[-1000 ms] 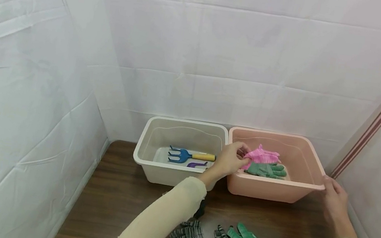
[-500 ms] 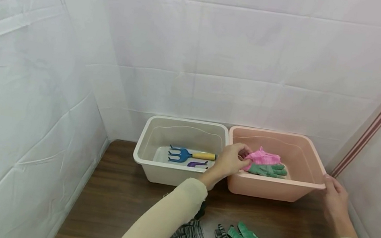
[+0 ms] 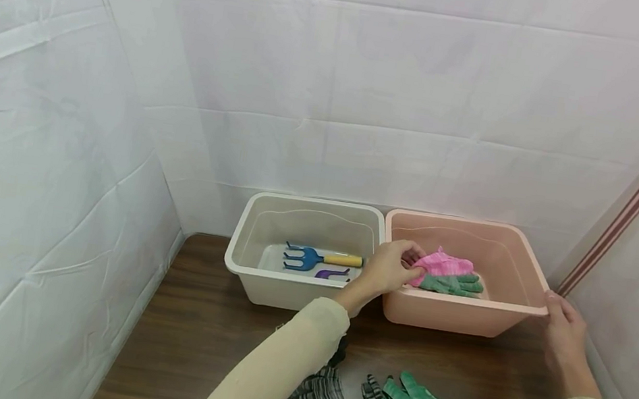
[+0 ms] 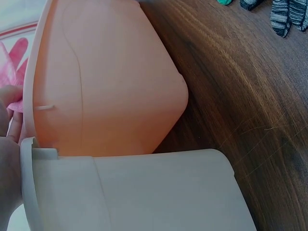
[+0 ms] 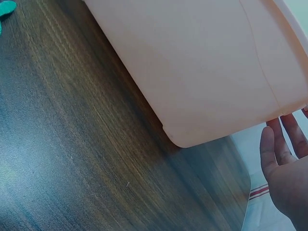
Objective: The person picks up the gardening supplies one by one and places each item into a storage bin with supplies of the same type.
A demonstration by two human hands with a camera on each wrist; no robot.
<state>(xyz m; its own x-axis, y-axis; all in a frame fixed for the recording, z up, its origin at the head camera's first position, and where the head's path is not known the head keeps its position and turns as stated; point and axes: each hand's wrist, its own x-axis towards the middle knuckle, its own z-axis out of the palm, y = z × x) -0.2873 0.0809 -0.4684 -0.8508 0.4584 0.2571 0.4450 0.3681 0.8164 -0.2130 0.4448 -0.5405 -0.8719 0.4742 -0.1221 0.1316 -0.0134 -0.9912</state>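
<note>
A bright pink fabric glove (image 3: pixel 446 265) lies bunched inside a peach-pink plastic bin (image 3: pixel 444 316), toward the left of its floor. The person's left hand (image 3: pixel 387 267) pinches the glove's left end between thumb and fingers. The pink glove overlaps a muted green fabric glove (image 3: pixel 453 284), whose fingers point right. In the left wrist view, pink glove fingers show past the hand, spread apart. The bin is rectangular, with rounded corners, a rolled rim and walls narrowing toward its base. It stands upright, open side up. The person's right hand (image 3: pixel 567 333) touches the rim at its right front corner, fingertips partly hidden.
</note>
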